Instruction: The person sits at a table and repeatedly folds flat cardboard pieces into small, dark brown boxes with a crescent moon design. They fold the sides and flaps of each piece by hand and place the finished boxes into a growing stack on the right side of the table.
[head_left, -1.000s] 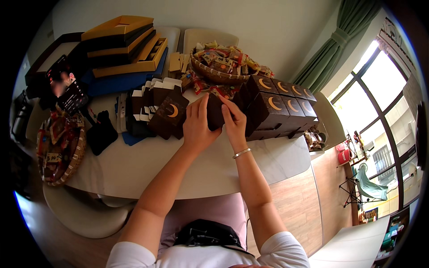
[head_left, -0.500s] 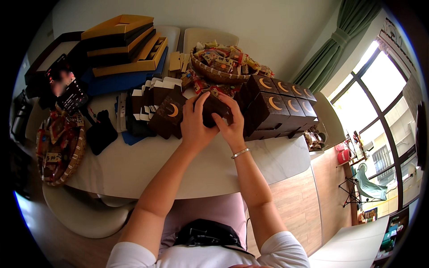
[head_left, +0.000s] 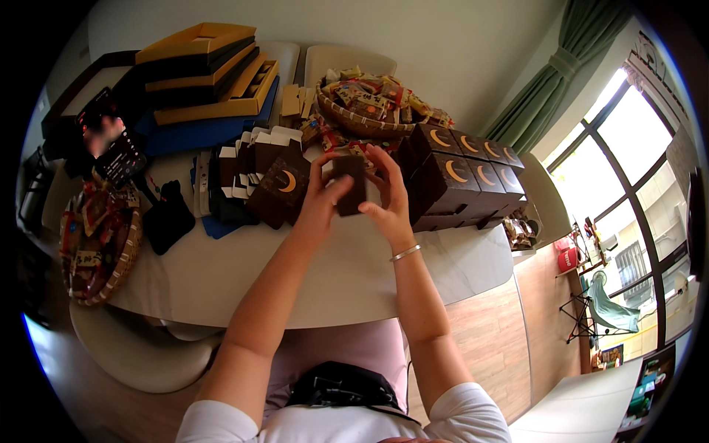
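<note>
Table: I look down on a pale, veined top (head_left: 192, 284), bare along its near edge.
Left-end basket: a woven rim (head_left: 122, 262) around wrapped packets, over the table's left edge; a black pouch (head_left: 168, 219) lies just beside it.
Left hand: (head_left: 323, 196) pinching the box from its left side, thumb laid across the face turned toward me.
Right hand: (head_left: 388, 199) fingers curved and parted, thumb tip at the box's lower right; whether it presses there, I cannot tell.
Dark box: (head_left: 349, 188) small, brown, held between the hands, back from the near edge.
Handling: I judge it folded card, light, stiff at the creases, easily dented on the faces; I'd hold opposite edges near the corners, gently.
Crescent carton: (head_left: 288, 182) lying tilted left of the hands, beside white-flapped cartons (head_left: 277, 138).
Crescent boxes: (head_left: 458, 181) stacked toward the table's right edge.
Far edge: another basket (head_left: 347, 122) heaped with packets; yellow-and-black trays (head_left: 214, 114) piled toward the far left corner.
</note>
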`<state>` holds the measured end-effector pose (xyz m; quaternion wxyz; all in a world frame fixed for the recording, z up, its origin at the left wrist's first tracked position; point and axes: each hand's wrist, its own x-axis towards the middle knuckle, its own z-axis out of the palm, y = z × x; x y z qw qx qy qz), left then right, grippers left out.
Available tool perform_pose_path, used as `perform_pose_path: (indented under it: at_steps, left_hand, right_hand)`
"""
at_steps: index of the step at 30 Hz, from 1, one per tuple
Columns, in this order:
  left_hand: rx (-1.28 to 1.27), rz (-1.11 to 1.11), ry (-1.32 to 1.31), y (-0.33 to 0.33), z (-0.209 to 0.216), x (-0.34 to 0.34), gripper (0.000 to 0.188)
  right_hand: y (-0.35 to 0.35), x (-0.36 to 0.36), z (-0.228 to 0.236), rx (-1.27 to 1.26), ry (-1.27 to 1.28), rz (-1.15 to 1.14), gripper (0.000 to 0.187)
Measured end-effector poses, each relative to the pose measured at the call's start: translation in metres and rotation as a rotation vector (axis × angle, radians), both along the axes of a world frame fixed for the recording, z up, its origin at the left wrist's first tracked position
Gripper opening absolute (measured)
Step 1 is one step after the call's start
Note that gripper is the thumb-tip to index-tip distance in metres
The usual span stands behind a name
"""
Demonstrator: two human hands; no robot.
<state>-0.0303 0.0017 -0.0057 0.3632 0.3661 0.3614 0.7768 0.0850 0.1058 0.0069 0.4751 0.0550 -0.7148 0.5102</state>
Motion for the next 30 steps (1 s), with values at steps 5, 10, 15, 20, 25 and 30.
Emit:
perform_pose_path:
  at_steps: [5, 10, 15, 20, 25, 30]
  left_hand:
    - [0.058, -0.379, -0.560, -0.003, 0.003, -0.008, 0.064]
    - [-0.056, -0.209, -0.389, 0.001, -0.001, -0.010, 0.065]
    - [-0.168, -0.019, -0.062, 0.004, -0.003, 0.003, 0.080]
    - [-0.239, 0.269, -0.271, 0.001, 0.003, -0.016, 0.074]
    - [-0.351, 0.357, -0.389, -0.007, 0.005, -0.046, 0.041]
    - [-0.271, 0.285, -0.142, -0.006, -0.002, -0.037, 0.029]
  right_hand:
    - [-0.001, 0.006, 0.008, 0.259, -0.240, -0.210, 0.099]
    - [-0.001, 0.006, 0.011, 0.396, -0.211, -0.417, 0.094]
    - [-0.003, 0.001, 0.002, 0.369, -0.210, -0.644, 0.090]
    - [-0.002, 0.002, 0.000, 0.486, -0.271, -0.502, 0.093]
    - [-0.004, 0.001, 0.005, 0.444, -0.238, -0.401, 0.103]
    - [-0.006, 0.004, 0.007, 0.308, -0.332, -0.181, 0.109]
